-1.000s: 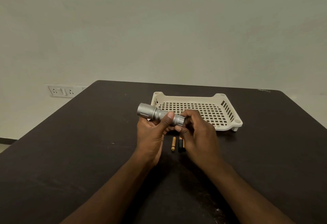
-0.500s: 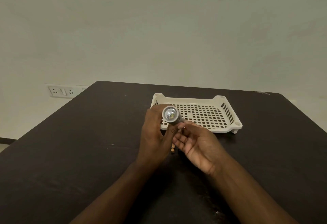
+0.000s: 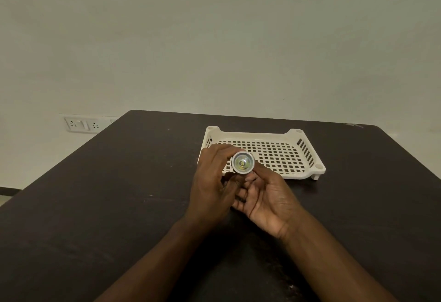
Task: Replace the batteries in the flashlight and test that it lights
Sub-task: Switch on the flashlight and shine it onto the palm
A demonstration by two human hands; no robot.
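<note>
A silver flashlight [image 3: 242, 163] points its lens straight at the camera, just above the dark table [image 3: 119, 194]. The reflector and the small emitter show, with no bright beam. My left hand [image 3: 213, 182] grips the flashlight's body from the left, fingers curled over its top. My right hand [image 3: 265, 196] lies palm up under and to the right of it, fingers loosely bent and touching its underside. The loose batteries seen before are hidden behind my hands.
A cream perforated plastic tray [image 3: 307, 173] stands on the table just behind my hands, with nothing in it. A wall socket panel [image 3: 82, 124] sits on the wall at the left. The table's edges run close on the left and right.
My left hand has turned the flashlight from lying sideways to pointing its lens at the camera. My right hand let go of the tail end and opened palm up beneath it.
</note>
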